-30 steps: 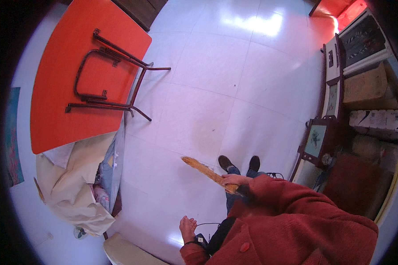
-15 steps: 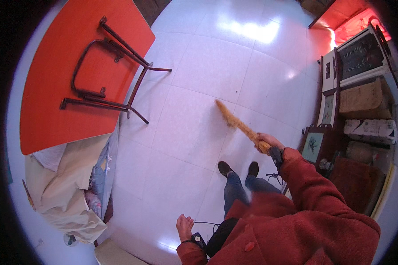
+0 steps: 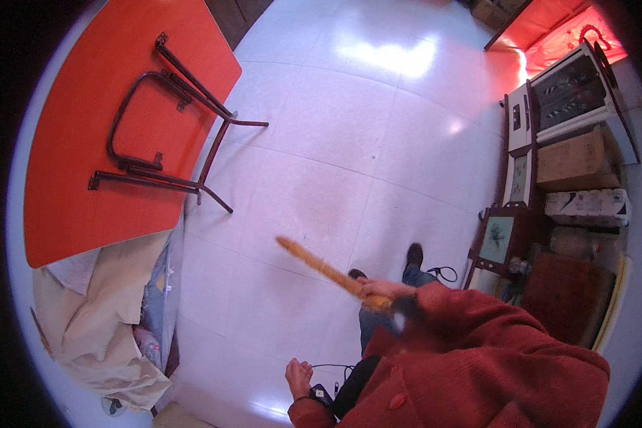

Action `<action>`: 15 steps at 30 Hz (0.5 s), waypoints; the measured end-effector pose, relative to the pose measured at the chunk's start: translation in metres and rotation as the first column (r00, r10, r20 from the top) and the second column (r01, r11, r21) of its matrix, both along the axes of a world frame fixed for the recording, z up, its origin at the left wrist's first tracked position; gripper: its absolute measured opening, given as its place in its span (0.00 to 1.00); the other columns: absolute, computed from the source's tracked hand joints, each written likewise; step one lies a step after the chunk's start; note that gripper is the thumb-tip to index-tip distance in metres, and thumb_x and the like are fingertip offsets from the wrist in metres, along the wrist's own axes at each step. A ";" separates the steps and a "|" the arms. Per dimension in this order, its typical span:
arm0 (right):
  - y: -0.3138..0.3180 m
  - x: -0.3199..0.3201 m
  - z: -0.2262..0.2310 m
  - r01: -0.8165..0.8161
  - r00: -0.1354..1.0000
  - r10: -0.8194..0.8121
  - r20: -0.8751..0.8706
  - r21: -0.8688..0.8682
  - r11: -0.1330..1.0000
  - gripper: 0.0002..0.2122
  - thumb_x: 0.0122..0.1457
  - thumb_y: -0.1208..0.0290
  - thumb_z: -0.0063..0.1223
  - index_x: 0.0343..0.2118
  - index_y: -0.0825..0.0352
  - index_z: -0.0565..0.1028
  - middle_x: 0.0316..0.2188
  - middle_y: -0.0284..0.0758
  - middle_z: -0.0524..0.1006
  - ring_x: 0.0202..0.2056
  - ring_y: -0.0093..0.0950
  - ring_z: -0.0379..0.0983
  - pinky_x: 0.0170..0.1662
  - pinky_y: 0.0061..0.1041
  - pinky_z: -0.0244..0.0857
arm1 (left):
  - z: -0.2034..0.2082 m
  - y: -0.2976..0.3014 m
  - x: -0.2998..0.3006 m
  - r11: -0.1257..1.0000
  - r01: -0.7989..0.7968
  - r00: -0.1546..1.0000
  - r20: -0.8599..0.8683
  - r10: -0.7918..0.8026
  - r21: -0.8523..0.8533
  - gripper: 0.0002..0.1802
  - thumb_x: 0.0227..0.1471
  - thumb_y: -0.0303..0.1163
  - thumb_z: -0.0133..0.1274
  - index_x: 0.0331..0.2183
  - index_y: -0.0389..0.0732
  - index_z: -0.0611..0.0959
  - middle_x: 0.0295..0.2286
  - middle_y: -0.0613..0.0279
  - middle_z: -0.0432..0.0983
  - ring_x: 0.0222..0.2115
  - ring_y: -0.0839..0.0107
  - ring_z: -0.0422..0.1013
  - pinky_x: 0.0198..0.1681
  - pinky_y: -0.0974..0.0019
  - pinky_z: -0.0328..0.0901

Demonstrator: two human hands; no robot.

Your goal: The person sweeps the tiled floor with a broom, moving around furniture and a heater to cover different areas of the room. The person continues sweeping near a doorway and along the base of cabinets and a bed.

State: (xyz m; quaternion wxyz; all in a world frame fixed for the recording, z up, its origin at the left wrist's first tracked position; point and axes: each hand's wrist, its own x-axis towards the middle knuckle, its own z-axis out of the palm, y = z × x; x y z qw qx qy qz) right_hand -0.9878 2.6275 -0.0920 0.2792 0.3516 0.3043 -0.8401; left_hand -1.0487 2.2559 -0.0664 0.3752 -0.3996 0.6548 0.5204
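Observation:
My right hand (image 3: 389, 289) is closed round the handle end of a yellowish-brown hand broom (image 3: 317, 265). The broom slants out to the left over the pale tiled floor (image 3: 264, 192), its tip pointing toward the table side. Whether the tip touches the floor I cannot tell. Low in the picture, my left hand (image 3: 299, 378) hangs with its fingers curled in and nothing visible in them. A dark device (image 3: 322, 394) is strapped at the left wrist, and a thin black cord runs close by.
On the left, an orange-topped folding table (image 3: 71, 164) stands on edge, its metal legs (image 3: 210, 160) reaching over the floor. Beige cloth (image 3: 100, 314) covers things below it. Along the right stand a cabinet (image 3: 510, 235), a cardboard box (image 3: 574, 160) and wrapped paper rolls (image 3: 587, 207).
My right hand has swung the broom left and back toward my body. My feet have shifted, the right one now ahead of the left. My left hand stays about where it was.

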 end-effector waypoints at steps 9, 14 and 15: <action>-0.013 -0.003 -0.096 0.422 0.424 0.480 -0.768 0.637 0.645 0.12 0.46 0.66 0.47 0.33 0.63 0.65 0.26 0.33 0.68 0.30 0.24 0.66 0.28 0.22 0.64 | 0.024 0.021 0.040 0.989 -0.077 0.997 0.016 0.079 -0.123 0.19 0.45 0.41 0.46 0.39 0.43 0.65 0.28 0.55 0.67 0.24 0.66 0.66 0.26 0.66 0.64; 0.117 0.031 -0.071 0.169 0.977 -0.172 0.129 0.032 0.985 0.20 0.46 0.67 0.46 0.43 0.61 0.59 0.28 0.39 0.70 0.22 0.29 0.69 0.20 0.27 0.64 | 0.024 0.054 0.049 0.988 -0.074 0.995 0.055 0.082 -0.133 0.21 0.45 0.42 0.46 0.41 0.43 0.64 0.30 0.54 0.66 0.26 0.64 0.66 0.27 0.65 0.64; 0.146 0.040 -0.061 0.279 0.942 -0.275 0.191 0.004 0.960 0.22 0.46 0.67 0.45 0.46 0.60 0.57 0.28 0.41 0.70 0.22 0.30 0.69 0.19 0.27 0.65 | 0.024 0.068 0.048 0.991 -0.076 0.995 0.051 0.082 -0.110 0.22 0.45 0.42 0.46 0.42 0.43 0.64 0.29 0.54 0.66 0.26 0.65 0.66 0.27 0.67 0.64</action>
